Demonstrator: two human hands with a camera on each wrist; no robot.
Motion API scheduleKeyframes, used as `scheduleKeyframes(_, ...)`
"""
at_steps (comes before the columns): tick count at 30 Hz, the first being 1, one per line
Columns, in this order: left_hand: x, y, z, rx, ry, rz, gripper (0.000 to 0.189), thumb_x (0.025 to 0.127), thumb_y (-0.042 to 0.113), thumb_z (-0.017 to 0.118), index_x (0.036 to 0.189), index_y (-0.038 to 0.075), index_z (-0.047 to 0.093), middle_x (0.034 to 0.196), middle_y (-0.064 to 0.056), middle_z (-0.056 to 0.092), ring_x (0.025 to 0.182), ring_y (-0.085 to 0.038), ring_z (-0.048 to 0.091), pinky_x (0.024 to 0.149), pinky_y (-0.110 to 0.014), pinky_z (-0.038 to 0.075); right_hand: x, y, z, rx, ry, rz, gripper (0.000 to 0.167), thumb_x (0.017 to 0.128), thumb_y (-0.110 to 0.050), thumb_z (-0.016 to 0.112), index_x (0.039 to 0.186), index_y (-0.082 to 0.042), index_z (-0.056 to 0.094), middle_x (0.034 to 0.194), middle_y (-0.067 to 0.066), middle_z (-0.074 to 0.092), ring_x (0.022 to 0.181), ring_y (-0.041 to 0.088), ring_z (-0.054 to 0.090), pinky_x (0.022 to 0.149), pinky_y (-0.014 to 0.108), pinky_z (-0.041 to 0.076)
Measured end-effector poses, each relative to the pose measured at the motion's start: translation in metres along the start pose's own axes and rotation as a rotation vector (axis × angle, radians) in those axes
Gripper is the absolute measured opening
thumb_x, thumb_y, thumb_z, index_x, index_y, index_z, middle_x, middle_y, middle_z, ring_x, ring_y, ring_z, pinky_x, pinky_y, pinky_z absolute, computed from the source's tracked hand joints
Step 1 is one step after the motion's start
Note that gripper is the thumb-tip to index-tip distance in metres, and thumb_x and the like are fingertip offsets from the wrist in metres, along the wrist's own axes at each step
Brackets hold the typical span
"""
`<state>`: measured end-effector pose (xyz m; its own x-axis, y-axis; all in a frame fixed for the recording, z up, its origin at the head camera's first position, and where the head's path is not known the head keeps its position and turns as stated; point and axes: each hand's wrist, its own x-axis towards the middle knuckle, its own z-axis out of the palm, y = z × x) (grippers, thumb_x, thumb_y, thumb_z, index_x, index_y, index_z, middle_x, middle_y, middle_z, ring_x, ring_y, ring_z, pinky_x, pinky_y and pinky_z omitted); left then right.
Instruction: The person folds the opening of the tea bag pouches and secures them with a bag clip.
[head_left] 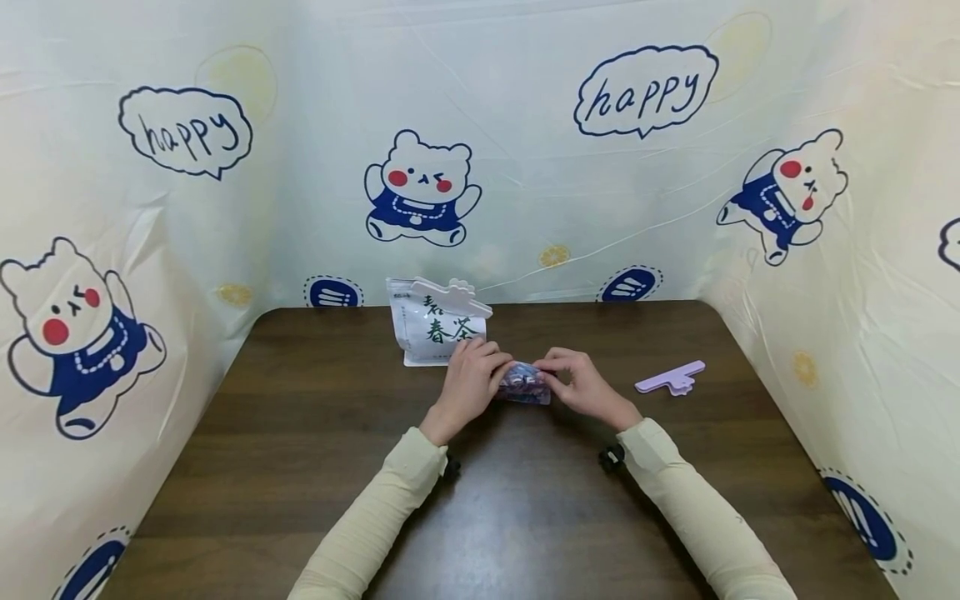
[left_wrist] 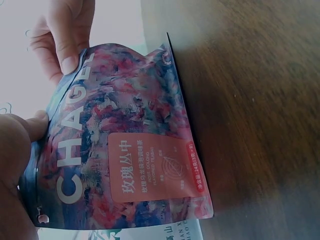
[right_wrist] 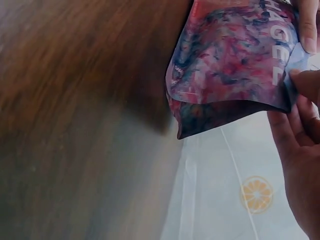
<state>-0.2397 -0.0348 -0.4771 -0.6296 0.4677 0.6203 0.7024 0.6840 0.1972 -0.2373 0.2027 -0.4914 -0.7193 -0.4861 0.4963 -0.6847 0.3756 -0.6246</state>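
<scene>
A pink and blue teabag pouch (head_left: 525,385) stands on the table between both hands. Its front (left_wrist: 115,130) faces the wearer, with large white lettering and a pink rose oolong label. My left hand (head_left: 470,382) pinches the pouch's top edge on the left side, thumb in front. At the right end of that edge, my right hand (head_left: 581,385) pinches it between thumb and fingers; the right wrist view shows this hand (right_wrist: 302,145) with the top strip bent over there. The fingers behind the pouch are partly hidden.
Behind the left hand stands a white tea pouch (head_left: 405,329) with a white sealing clip (head_left: 453,296) across its top. A lilac sealing clip (head_left: 671,379) lies on the brown table (head_left: 525,517), right of the right hand. A printed curtain (head_left: 525,167) surrounds the table's back and sides.
</scene>
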Motion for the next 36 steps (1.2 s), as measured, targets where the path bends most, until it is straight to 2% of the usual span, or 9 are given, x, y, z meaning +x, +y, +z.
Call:
scheduleKeyframes(5,0.0,0.0,0.0,-0.005,0.009,0.002,0.016,0.097,0.026,0.071,0.095,0.014,0.08,0.084,0.003,0.068,0.081,-0.019,0.056,0.077,-0.037,0.041,-0.001,0.0,-0.002,-0.017,-0.031,0.025,0.03,0.09,0.011,0.068,0.111,-0.008,0.078,0.094,0.002,0.068,0.087,0.017,0.064,0.079,0.035,0.055)
scheduleKeyframes(10,0.0,0.0,0.0,-0.015,0.015,0.006,0.015,0.097,0.025,0.071,0.095,0.014,0.081,0.083,0.003,0.067,0.079,-0.019,0.055,0.077,-0.038,0.041,-0.004,0.002,-0.002,-0.022,-0.038,0.037,0.037,0.089,0.016,0.065,0.114,-0.008,0.077,0.097,0.001,0.068,0.091,0.017,0.065,0.082,0.036,0.056)
scheduleKeyframes(16,0.001,-0.001,0.002,-0.006,0.014,0.007,0.016,0.097,0.026,0.07,0.095,0.014,0.08,0.083,0.003,0.067,0.08,-0.018,0.055,0.077,-0.038,0.042,-0.006,0.007,-0.003,-0.031,0.007,0.012,0.03,0.09,0.008,0.07,0.112,-0.011,0.078,0.097,0.0,0.071,0.089,0.014,0.067,0.079,0.034,0.058)
scheduleKeyframes(21,0.0,-0.003,0.004,-0.008,0.019,0.0,0.015,0.097,0.027,0.071,0.095,0.015,0.081,0.083,0.004,0.067,0.08,-0.018,0.056,0.076,-0.036,0.042,-0.01,0.013,-0.002,-0.009,0.05,0.04,0.019,0.092,-0.002,0.073,0.109,-0.011,0.078,0.099,0.002,0.073,0.089,0.015,0.069,0.079,0.034,0.059)
scheduleKeyframes(26,0.001,-0.003,0.004,-0.011,0.016,-0.003,0.016,0.098,0.027,0.07,0.095,0.016,0.081,0.083,0.005,0.067,0.079,-0.017,0.055,0.076,-0.035,0.042,-0.012,0.015,-0.001,-0.012,0.055,0.033,0.022,0.092,0.003,0.071,0.11,-0.007,0.078,0.1,0.004,0.073,0.09,0.018,0.069,0.079,0.038,0.059)
scheduleKeyframes(31,0.001,-0.003,0.004,-0.01,0.013,-0.006,0.017,0.098,0.028,0.07,0.095,0.015,0.08,0.083,0.004,0.067,0.08,-0.018,0.056,0.077,-0.035,0.042,-0.01,0.014,-0.003,-0.041,0.043,0.006,0.029,0.09,0.01,0.07,0.111,-0.007,0.078,0.098,0.002,0.072,0.088,0.015,0.067,0.076,0.035,0.058)
scheduleKeyframes(36,0.001,-0.004,0.004,-0.009,0.018,-0.004,0.016,0.098,0.027,0.07,0.095,0.015,0.08,0.083,0.004,0.067,0.081,-0.018,0.057,0.077,-0.036,0.042,-0.009,0.013,-0.005,-0.031,0.025,0.006,0.03,0.09,0.01,0.069,0.112,-0.008,0.078,0.099,0.002,0.073,0.088,0.018,0.068,0.077,0.035,0.058)
